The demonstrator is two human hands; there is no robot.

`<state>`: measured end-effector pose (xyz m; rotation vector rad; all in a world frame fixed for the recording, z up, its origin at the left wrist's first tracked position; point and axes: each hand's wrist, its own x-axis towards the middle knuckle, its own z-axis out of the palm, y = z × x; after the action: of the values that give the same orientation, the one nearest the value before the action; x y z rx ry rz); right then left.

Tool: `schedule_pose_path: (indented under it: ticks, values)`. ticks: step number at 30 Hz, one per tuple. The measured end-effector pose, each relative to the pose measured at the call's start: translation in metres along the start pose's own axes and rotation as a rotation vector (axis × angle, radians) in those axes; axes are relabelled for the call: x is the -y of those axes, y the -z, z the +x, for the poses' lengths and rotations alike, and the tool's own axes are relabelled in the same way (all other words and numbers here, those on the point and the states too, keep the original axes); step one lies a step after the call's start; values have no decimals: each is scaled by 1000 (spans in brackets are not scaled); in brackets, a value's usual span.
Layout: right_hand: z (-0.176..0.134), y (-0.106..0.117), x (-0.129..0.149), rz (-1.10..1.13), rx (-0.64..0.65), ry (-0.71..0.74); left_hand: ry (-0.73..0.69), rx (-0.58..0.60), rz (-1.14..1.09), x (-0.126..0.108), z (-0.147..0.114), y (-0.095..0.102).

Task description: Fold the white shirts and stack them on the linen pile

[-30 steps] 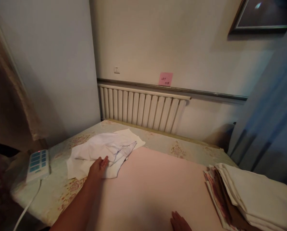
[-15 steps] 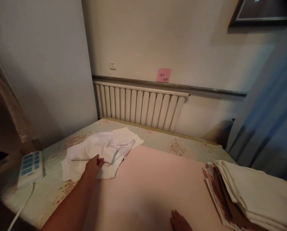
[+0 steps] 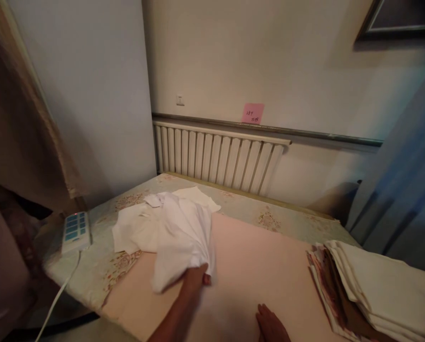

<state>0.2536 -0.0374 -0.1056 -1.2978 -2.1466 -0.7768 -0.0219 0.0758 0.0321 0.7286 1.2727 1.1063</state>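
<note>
My left hand (image 3: pixel 199 277) is closed around a bunched edge of a white garment (image 3: pixel 182 237), which hangs in gathered folds over the near left part of the pink mat (image 3: pixel 255 266). Under and behind it, an off-white cloth (image 3: pixel 128 230) lies crumpled on the mat's far left corner and the floral tablecloth. At the bottom, my right hand (image 3: pixel 272 325) is over the mat with its fingers stretched out and nothing in it. Its wrist is out of view.
On the right lies a stack of folded cloths (image 3: pixel 390 280), white on top with brown and reddish layers below. A power strip (image 3: pixel 76 232) with a white cord sits at the left table edge. Behind the floral tablecloth (image 3: pixel 294 213) stands a radiator (image 3: pixel 219 156); a blue curtain (image 3: pixel 404 180) hangs at right.
My left hand has drawn the white garment right and nearer across the mat, uncovering more of the off-white cloth. My right hand stays low over the mat. The view has shifted slightly left.
</note>
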Motion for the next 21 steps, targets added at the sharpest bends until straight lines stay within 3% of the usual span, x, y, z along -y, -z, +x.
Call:
schedule_pose_path:
  ticks: [4, 7, 11, 14, 18, 21]
  values:
    - [-1, 3, 8, 34, 17, -59, 1, 96, 164, 57, -55, -16]
    - [-2, 6, 13, 49, 48, -105, 17, 182, 285, 85, -73, -18]
    - [0, 11, 21, 65, 86, -203, 36, 133, 70, 100, -80, -20]
    - [3, 15, 25, 101, 88, -254, 56, 200, -100, 103, -86, -17]
    - [7, 22, 27, 227, 110, -375, 125, 246, -84, 110, -101, 6]
    - [14, 33, 33, 391, 136, -573, 25, 175, 129, 111, -108, 42]
